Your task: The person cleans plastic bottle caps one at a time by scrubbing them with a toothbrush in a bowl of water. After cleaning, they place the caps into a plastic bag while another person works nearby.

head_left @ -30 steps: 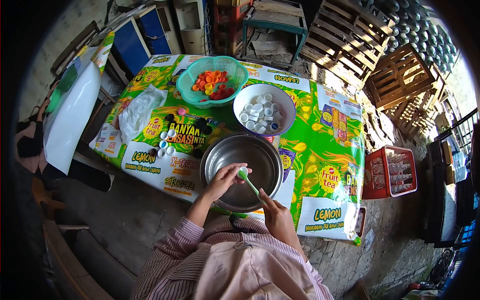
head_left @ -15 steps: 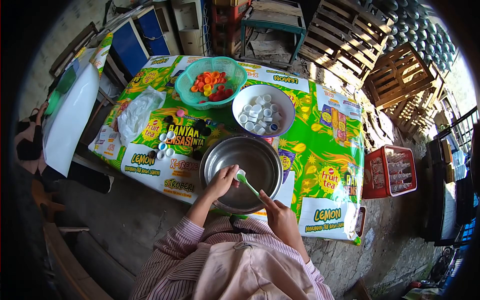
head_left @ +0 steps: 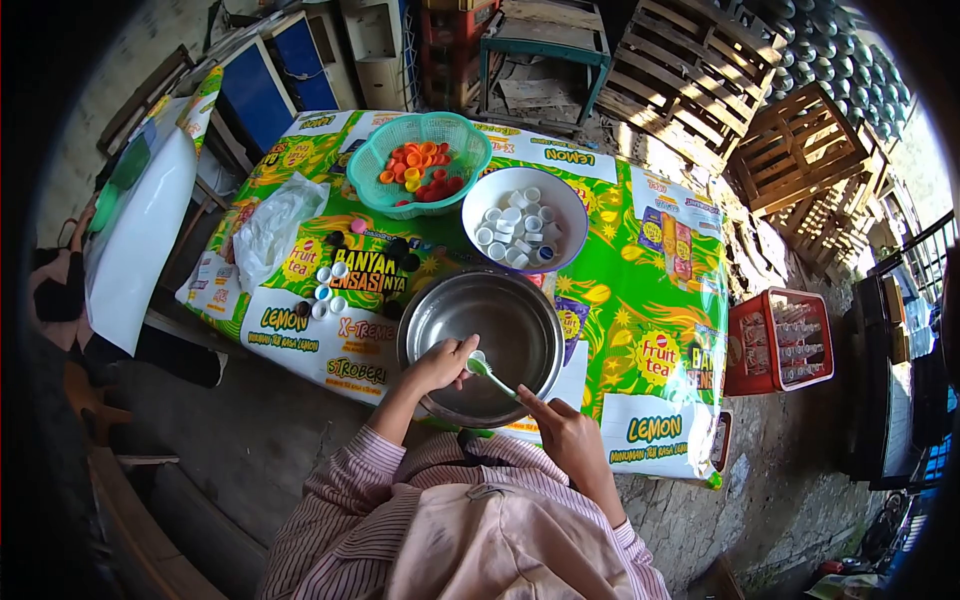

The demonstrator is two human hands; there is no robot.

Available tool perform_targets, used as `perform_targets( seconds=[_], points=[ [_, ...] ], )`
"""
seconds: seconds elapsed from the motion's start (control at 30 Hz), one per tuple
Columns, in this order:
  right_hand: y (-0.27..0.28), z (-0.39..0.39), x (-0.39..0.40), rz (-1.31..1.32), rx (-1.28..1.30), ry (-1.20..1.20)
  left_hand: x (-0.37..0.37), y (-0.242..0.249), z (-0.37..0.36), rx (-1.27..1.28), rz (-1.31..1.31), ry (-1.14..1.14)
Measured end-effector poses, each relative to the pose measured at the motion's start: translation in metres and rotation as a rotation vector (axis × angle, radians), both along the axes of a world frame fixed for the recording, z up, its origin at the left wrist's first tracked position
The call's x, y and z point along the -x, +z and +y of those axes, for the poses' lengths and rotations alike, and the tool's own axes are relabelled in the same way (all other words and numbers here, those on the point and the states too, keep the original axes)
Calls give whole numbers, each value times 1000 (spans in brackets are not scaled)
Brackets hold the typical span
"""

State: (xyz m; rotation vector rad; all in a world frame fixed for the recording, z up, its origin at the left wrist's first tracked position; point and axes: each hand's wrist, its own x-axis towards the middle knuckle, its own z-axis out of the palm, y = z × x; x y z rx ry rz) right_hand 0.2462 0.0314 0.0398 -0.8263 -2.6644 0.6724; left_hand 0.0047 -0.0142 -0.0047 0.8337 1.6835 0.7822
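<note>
My left hand [head_left: 442, 366] pinches a white bottle cap [head_left: 478, 356] over the steel basin [head_left: 535, 315]. In my right hand [head_left: 563, 432] is a toothbrush [head_left: 500, 383] with a pale green handle, its head at the cap's opening. Bristles are too small to make out clearly. Just beyond the basin stands a white bowl [head_left: 573, 215] with a blue rim, holding several white caps [head_left: 520, 225]. To its left, a turquoise basket [head_left: 365, 178] contains orange, red and yellow caps [head_left: 425, 160].
On the patterned table cover [head_left: 640, 290] lie several white and blue caps [head_left: 322, 292], dark caps [head_left: 400, 250] and a crumpled plastic bag [head_left: 275, 230]. A red crate [head_left: 755, 345] stands right of the table. Wooden pallets [head_left: 690, 70] lean behind. Another person's arm [head_left: 78, 235] shows at far left.
The toothbrush head and the cap have shifted slightly downward, with the cap turned a little. Both hands keep their hold. The rest of the table looks the same.
</note>
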Motion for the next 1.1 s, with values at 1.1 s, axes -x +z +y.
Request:
perform_targets(
  seconds=[1.1],
  points=[
    [4,-12,-6,125,122,-237,-24,59,-31,-560,854,-44]
  ],
)
